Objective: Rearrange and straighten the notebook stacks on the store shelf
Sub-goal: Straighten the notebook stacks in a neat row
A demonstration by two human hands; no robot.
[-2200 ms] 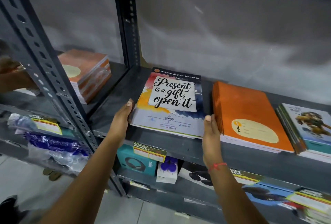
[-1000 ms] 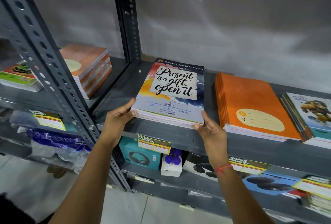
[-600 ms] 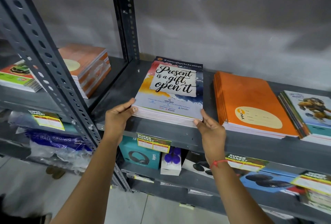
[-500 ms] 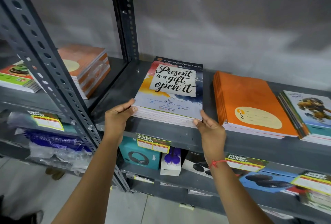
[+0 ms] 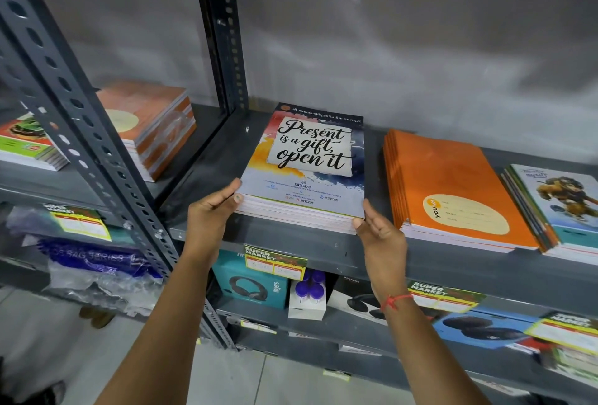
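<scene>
A stack of notebooks with a "Present is a gift, open it" cover (image 5: 310,158) lies flat on the grey metal shelf (image 5: 323,243). My left hand (image 5: 212,213) grips the stack's near-left corner, thumb on the cover. My right hand (image 5: 378,231) presses its near-right corner, fingers against the front edge. To the right lies an orange notebook stack (image 5: 453,191), then a stack with a cartoon lion cover (image 5: 559,207) at the frame's right edge.
A perforated upright post (image 5: 74,120) divides this bay from the left one, which holds an orange-brown notebook stack (image 5: 152,123) and green-covered books (image 5: 26,142). Below the shelf are headphone boxes (image 5: 252,285) and price tags (image 5: 275,262). A grey wall backs the shelf.
My hands moved from the stack's sides to its front corners, and the stack turned straighter and slid slightly back. In the last half second almost nothing moved.
</scene>
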